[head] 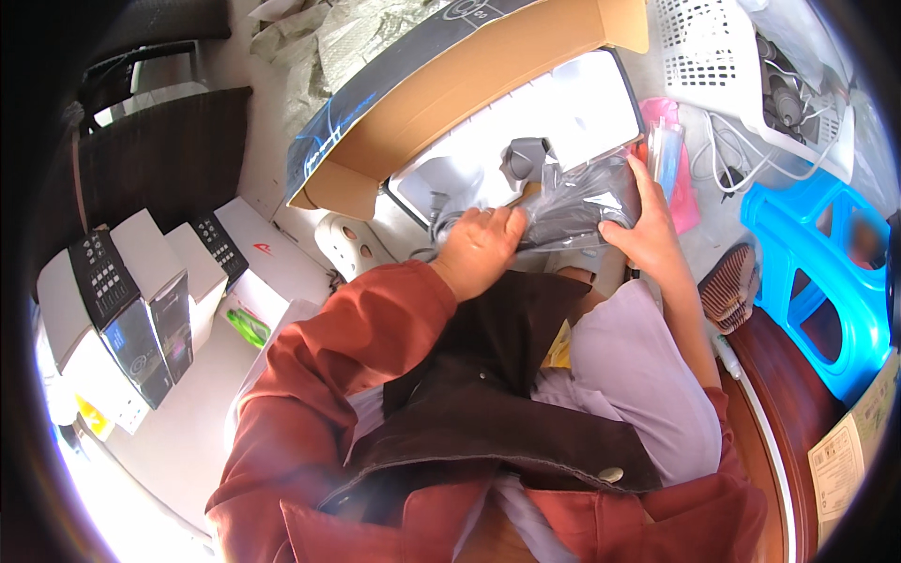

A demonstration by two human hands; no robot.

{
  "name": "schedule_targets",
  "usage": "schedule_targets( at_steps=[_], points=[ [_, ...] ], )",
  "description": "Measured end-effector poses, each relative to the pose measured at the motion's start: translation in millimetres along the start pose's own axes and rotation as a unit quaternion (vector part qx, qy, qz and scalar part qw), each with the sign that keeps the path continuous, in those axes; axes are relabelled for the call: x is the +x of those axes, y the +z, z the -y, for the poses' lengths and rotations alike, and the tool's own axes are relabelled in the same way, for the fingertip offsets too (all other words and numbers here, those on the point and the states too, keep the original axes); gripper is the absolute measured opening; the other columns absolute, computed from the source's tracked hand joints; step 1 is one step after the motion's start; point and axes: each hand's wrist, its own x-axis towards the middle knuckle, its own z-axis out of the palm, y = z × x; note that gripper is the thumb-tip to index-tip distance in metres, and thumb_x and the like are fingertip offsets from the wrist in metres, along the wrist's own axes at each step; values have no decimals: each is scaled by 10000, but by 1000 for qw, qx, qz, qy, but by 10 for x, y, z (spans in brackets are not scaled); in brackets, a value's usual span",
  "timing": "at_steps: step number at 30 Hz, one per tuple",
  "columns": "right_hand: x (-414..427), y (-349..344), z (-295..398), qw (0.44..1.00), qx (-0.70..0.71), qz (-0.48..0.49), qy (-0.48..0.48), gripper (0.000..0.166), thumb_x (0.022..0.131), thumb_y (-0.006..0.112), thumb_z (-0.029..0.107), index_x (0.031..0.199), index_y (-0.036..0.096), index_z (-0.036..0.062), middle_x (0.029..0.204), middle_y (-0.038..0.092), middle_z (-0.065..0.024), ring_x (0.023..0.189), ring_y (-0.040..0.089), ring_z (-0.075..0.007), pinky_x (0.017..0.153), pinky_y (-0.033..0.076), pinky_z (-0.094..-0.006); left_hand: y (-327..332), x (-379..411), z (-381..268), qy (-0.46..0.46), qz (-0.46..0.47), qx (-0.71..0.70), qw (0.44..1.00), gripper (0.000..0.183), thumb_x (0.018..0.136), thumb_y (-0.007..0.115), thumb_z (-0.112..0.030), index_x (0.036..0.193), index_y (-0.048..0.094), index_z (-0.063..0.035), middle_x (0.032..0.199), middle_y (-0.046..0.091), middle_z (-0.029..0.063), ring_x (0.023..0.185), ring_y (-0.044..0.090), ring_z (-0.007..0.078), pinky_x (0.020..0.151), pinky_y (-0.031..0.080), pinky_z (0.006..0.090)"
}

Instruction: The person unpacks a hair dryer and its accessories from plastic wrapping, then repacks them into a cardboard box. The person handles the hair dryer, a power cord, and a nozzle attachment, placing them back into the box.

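My left hand [486,243] grips the left end of a clear plastic bag [581,211] that holds something dark grey; a coiled grey power cord with a plug [438,205] sticks out beside the fingers. My right hand [644,222] holds the right end of the same bag, thumb on the front and fingers at the back. Just behind the bag, an open cardboard box [486,88] with a printed dark outside contains white moulded parts. A dark grey plastic piece [525,159] lies over the white parts, touching or close to the bag. The bag's exact contents are hard to tell.
Several product boxes [151,295] stand at the left beside a dark piece of furniture [165,151]. At the right are a blue plastic stool [795,267], a white basket [746,105] with dark parts, a loose white cable [732,158] and a pink bag [681,204].
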Motion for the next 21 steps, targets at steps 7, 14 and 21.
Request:
schedule_targets(
  at_steps=[7, 14, 21],
  points=[
    [-17, 78, -59, 999, -20, 41, -13, 824, 612, 669, 170, 1349, 312, 83, 1242, 433, -196, 1166, 405, -341, 981, 333, -388, 141, -225, -115, -33, 20, -56, 998, 617, 620, 727, -143, 1126, 411, 14, 875, 525, 141, 753, 561, 313, 692, 463, 376],
    [9, 34, 37, 999, -13, 34, -20, 803, 612, 678, 163, 1331, 333, 74, 1239, 442, -192, 1168, 408, -338, 978, 339, -392, 63, -186, -94, -38, 7, -49, 998, 567, 642, 721, -170, 1101, 426, -15, 846, 521, 113, 762, 567, 270, 712, 439, 354],
    [376, -85, 129, 992, 10, -52, -114, 736, 645, 700, 172, 1299, 377, 68, 1217, 465, -186, 1138, 446, -326, 960, 364, -384, -200, 151, 128, -58, -26, -12, 998, 564, 626, 724, -146, 1107, 462, -8, 891, 525, 123, 773, 547, 300, 708, 453, 376]
  ],
)
